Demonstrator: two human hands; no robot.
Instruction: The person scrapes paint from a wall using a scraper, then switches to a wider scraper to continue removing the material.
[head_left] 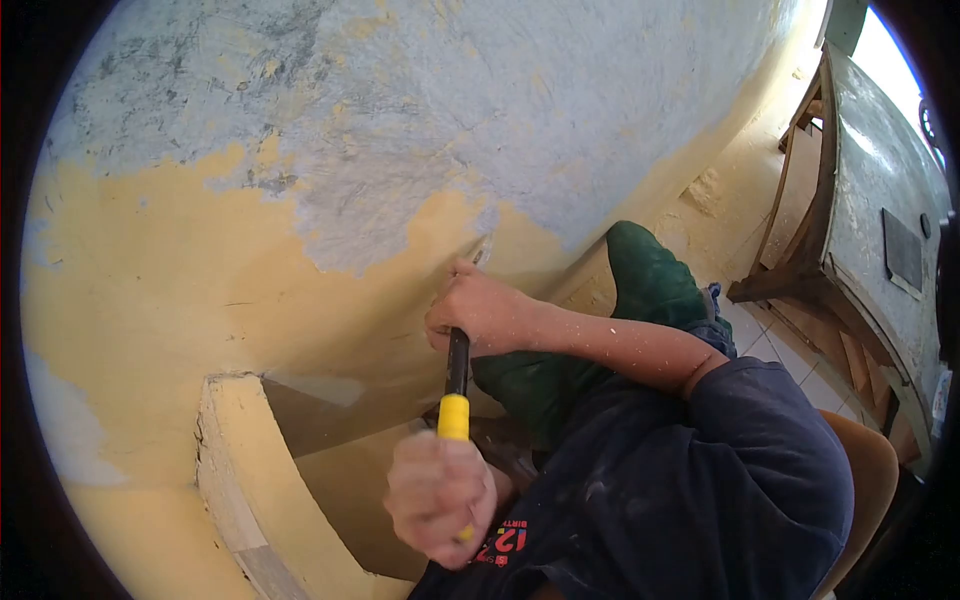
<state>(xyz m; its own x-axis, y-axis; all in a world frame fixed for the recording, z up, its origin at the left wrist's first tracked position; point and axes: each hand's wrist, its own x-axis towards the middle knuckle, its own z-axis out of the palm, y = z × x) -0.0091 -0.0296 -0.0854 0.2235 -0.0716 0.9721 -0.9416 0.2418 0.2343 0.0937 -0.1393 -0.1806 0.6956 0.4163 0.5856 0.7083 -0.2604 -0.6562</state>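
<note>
My right hand [482, 312] is wrapped round the black upper shaft of a long-handled scraper [456, 375]. My left hand [440, 498], blurred by motion, is closed round its yellow-and-black handle lower down, close to my shirt. A small bit of yellow shows below the left fist. Beyond the right hand, the narrow metal tip [482, 252] lies at the wall [360, 200], where cream-yellow paint borders a bare grey-blue patch; its exact contact is hard to make out. Pale flecks dot my right forearm.
A yellow ledge [255, 440] with chipped edges juts out at lower left. My green-clad leg [650, 275] is beside the wall. At right are a worn table [875, 190] on its wooden frame and a brown chair back [868, 470]. Pale floor tiles [790, 355] show between them.
</note>
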